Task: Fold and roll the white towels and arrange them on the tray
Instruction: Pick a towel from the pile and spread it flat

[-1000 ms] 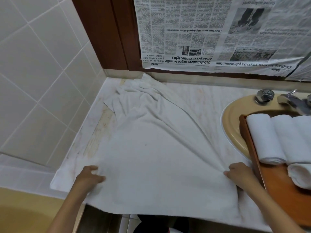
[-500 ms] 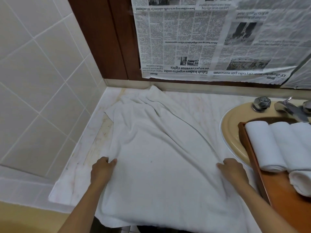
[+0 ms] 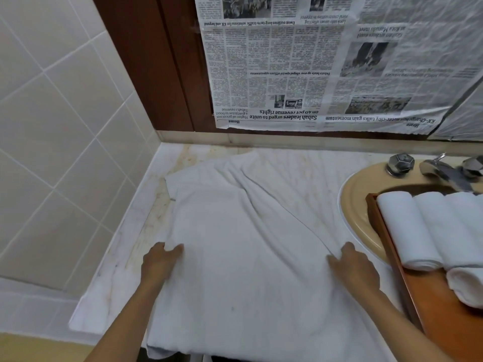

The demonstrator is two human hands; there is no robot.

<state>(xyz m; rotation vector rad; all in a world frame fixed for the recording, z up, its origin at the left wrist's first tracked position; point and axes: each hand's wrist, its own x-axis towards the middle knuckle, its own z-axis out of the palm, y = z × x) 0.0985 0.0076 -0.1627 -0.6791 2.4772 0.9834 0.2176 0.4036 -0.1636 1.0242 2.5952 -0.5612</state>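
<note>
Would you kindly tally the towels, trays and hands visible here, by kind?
flat towel: 1
rolled towels: 4 in view; the frame cuts the tray off
tray: 1
left hand and right hand: 2
Total: 8

Matt cloth towel (image 3: pixel 248 257), glossy wooden tray (image 3: pixel 444 322), shiny metal tap (image 3: pixel 441 171)

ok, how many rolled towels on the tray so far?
4. Three lie side by side at the tray's far end: left roll, middle roll, right roll. A front roll lies at their near ends. The frame cuts the tray off, so more may be hidden.
</note>
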